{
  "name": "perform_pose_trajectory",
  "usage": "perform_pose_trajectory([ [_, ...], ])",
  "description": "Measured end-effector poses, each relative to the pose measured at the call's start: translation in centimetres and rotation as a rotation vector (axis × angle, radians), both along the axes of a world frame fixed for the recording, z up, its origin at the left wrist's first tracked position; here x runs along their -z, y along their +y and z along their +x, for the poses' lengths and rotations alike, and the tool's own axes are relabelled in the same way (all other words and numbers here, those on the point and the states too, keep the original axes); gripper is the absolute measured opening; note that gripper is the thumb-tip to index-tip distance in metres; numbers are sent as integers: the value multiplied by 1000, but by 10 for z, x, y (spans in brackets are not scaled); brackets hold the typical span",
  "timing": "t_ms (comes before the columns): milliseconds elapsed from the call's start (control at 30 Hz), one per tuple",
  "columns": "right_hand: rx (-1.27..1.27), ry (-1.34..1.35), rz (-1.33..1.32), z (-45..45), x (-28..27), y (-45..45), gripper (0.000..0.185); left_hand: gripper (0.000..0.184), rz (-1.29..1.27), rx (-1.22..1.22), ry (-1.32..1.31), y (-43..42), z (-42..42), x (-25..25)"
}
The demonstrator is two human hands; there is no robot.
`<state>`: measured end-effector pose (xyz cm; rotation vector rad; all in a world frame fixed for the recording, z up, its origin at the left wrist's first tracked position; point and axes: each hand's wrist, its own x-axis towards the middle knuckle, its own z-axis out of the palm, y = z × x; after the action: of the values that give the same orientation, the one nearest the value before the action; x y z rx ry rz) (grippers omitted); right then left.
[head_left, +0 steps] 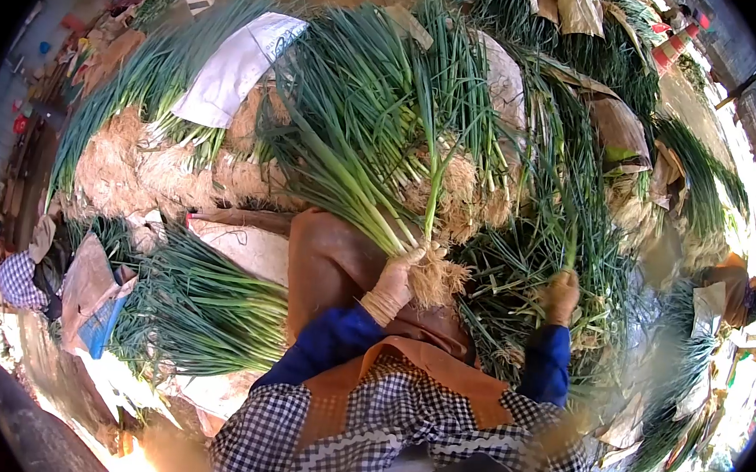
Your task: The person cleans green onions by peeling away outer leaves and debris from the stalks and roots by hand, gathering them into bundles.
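My left hand is closed around a small bunch of green onions just above their stringy roots, over my lap. The leaves fan up and to the left, and one stalk stands more upright. To the right, my right hand is closed on green onion leaves that rise from its fist. Loose leaf scraps lie in a heap between and around my hands. The far ends of the held leaves blend into the pile behind, so their tips are hard to tell.
A long pile of green onions, roots toward me, lies ahead under a white sheet. Another stack sits at my left. One person sits far left, another far right. A traffic cone stands at the back right.
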<state>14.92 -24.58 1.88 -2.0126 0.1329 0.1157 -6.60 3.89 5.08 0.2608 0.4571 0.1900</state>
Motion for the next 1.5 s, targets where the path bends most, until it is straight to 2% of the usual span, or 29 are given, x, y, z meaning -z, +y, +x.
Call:
perform_pose_trajectory([
  [67, -29, -195, -1025, 10, -24, -52, 26, 31, 24, 25, 15, 0, -1, 7],
  [133, -101, -409, -977, 3, -48, -34, 29, 30, 46, 63, 24, -7, 5, 23],
  [167, -156, -370, -690, -11, -64, 9, 33, 29, 146, 39, 23, -11, 9, 36],
  [200, -266, -140, -294, -30, -80, 59, 37, 28, 244, 22, 36, -19, 6, 44],
  [233, -472, -21, -29, -39, -66, 97, 34, 26, 267, 29, 33, -23, 5, 39],
  [267, -619, -15, 117, -50, -51, 134, 39, 26, 276, 32, 34, -26, 6, 36],
  [333, -749, 46, -68, -52, -41, 194, 48, 22, 476, -25, 98, -32, 4, 30],
  [367, -765, -5, -189, -54, -46, 213, 42, 20, 338, 2, 126, -31, 4, 26],
  [400, -769, -229, -422, -63, -62, 223, 37, 20, 346, -11, 128, -32, 5, 29],
  [500, -797, -391, -514, -86, -84, 214, 31, 19, 404, -159, 134, -35, 9, 27],
  [567, -961, -205, -337, -99, -97, 187, 27, 18, 308, -90, 118, -28, 7, 17],
  [600, -952, 138, -9, -108, -101, 171, 23, 18, 217, -22, 103, -25, 4, 18],
  [633, -926, 49, 96, -109, -84, 149, 20, 22, 93, -1, 65, -23, 5, 23],
  [667, -737, 352, 345, -114, -104, 132, 18, 22, 91, 7, 67, -20, 6, 27],
  [700, -617, 476, 470, -109, -96, 107, 18, 23, 113, 3, 77, -19, 8, 32],
  [733, -593, 364, 411, -102, -87, 90, 18, 24, 129, 0, 91, -22, 8, 35],
  [767, -633, 281, 499, -98, -87, 79, 16, 27, 123, -9, 129, -22, 11, 35],
  [800, -555, 176, 496, -89, -81, 68, 19, 27, 123, 2, 130, -22, 9, 36],
  [867, -249, -21, 290, -54, -70, 37, 22, 29, 65, 63, 51, -15, 9, 36],
  [900, -355, -231, -181, -18, -30, -10, 23, 30, 52, 96, -14, -12, 6, 32],
  [967, -385, -733, -833, -10, -30, -22, 24, 27, 33, 97, 16, -10, 4, 17],
  [1000, -379, -911, -1036, -15, -45, -8, 27, 24, 7, 97, 44, -10, 5, 16],
  [1067, -465, -627, -665, -8, -22, 32, 34, 29, 34, 51, -20, -11, 6, 15],
  [1133, -704, 149, 254, -39, -52, 108, 38, 23, 80, 88, -58, -9, 3, 5],
  [1200, -833, 382, 446, -48, -55, 163, 39, 20, 117, 125, -32, -6, 0, 1],
  [1300, -819, 304, 415, -49, -56, 215, 34, 35, 108, 91, -9, -10, -9, -8],
  [1367, -705, 389, 604, -53, -56, 239, 31, 28, 97, 102, -14, -10, -9, -10],
  [1400, -711, 389, 604, -57, -52, 247, 31, 22, 76, 121, -16, -11, -10, -13],
  [1500, -528, 141, 594, -70, -29, 263, 37, 23, 176, 118, 128, -13, -14, 16],
])
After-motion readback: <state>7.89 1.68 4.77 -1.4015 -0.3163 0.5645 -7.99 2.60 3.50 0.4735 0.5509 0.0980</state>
